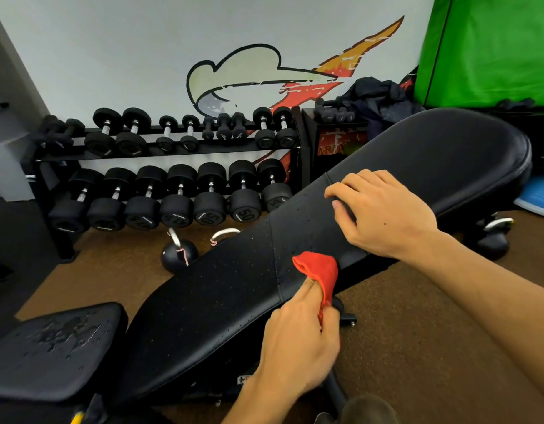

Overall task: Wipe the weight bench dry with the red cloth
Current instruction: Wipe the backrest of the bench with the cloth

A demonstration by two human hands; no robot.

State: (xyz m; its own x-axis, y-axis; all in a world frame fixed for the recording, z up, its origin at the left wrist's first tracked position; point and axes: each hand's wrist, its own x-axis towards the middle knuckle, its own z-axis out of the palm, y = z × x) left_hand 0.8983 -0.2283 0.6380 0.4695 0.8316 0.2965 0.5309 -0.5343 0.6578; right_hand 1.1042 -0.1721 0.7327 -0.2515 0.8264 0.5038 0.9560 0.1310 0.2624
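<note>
**Evidently, most of the drying is waiting**

Water is pooling on the seat pad (59,335), and droplets are dotting the weight bench (221,295). The left hand (298,341) grip is pinching the red cloth (319,267) at the bench's near edge. The right hand (383,212) is resting, fingers loosely bent, on the drier-looking upper end.

On my head cam feed: left hand (298,341) pinches the red cloth (321,272), bunched up, against the near edge of the weight bench (218,295) backrest by its seam. Right hand (383,212) rests on the pad further up, fingers bent. Droplets dot the backrest, and the seat pad (56,347) at lower left is properly wet. A dumbbell rack (172,148) and a kettlebell (179,252) sit behind.
</note>
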